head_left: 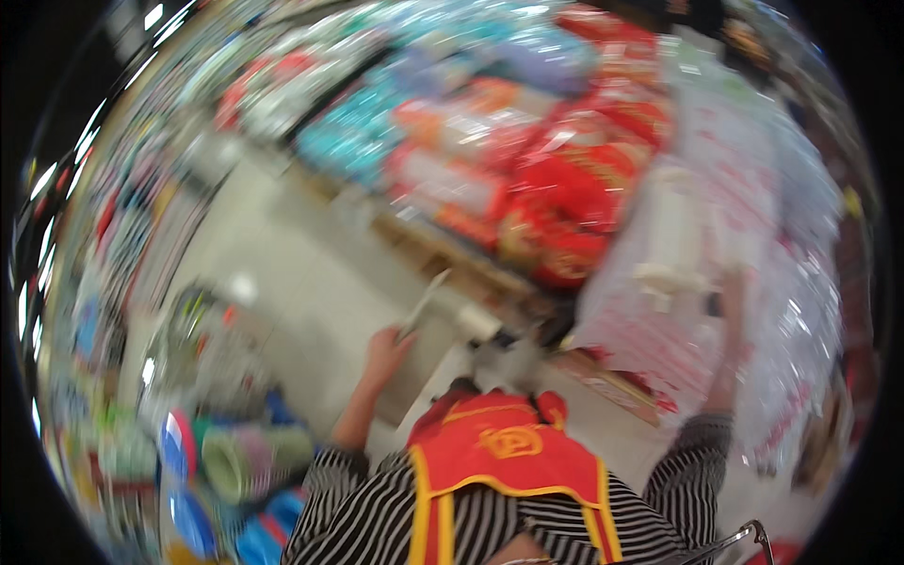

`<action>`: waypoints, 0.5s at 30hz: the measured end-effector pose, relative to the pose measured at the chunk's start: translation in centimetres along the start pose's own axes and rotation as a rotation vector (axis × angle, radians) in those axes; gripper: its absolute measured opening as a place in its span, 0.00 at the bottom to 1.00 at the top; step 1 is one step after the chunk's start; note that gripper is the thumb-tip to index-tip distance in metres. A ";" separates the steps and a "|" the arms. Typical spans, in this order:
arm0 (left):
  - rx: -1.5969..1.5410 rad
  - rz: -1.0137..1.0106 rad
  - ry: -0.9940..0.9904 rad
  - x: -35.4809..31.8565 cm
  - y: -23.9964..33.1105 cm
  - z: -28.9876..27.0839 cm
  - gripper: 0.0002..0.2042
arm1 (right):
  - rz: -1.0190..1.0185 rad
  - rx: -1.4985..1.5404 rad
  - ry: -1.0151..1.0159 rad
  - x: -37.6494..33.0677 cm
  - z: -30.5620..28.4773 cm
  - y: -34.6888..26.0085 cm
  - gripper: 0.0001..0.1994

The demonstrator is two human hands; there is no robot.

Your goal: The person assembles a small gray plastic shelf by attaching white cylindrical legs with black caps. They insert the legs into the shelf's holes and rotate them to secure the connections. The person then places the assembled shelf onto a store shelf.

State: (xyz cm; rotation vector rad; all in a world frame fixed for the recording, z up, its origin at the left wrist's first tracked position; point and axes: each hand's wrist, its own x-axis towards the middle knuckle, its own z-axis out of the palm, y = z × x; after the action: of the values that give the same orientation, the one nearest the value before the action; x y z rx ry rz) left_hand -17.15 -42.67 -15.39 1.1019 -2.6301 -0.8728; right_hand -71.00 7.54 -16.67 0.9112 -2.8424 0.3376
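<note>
My left hand (384, 356) is closed around a thin pale stick-like thing (428, 299), too blurred to name. It is held out over the floor in front of me. My right hand (731, 287) reaches forward over large white plastic-wrapped packages (711, 141) with red print. Motion smears its fingers. Left of that hand, a cream-coloured elongated thing (673, 235) with a wider near end lies on the packages; its kind is unclear. A short white cylinder (477, 322) with a dark end shows low down between the left hand and the stacked goods.
Shiny red packages (584, 188) and turquoise packages (353, 127) are heaped on a wooden pallet (452, 259) ahead. Pale floor (282, 254) runs along the left. Rolled green mats (250, 461) and blue items (188, 518) stand at the near left, with packed shelves (151, 217) farther off.
</note>
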 end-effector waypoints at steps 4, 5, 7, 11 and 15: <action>0.152 0.042 0.011 1.1 1.3 -3.1 0.19 | -0.089 -0.052 0.495 0.1 -1.6 6.0 0.25; 0.174 0.037 0.033 0.4 0.7 -4.2 0.19 | 0.138 0.391 0.438 1.1 -4.8 -3.0 0.25; 0.199 0.068 0.007 0.6 1.0 -5.8 0.19 | 0.231 0.501 0.333 -1.5 -12.0 -13.8 0.25; 0.222 0.230 0.031 1.9 -1.9 -6.6 0.18 | 0.127 0.644 0.258 -3.0 -12.0 -24.5 0.22; 0.195 0.239 0.026 3.6 -5.3 -9.0 0.18 | -0.052 0.681 0.064 -3.9 -9.1 -40.7 0.20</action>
State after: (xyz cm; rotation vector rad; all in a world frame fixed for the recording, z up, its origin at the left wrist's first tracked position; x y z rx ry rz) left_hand -13.36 -52.26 -11.32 0.8055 -2.7960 -0.5610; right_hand -43.43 -20.23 -1.68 1.0338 -2.6507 1.3499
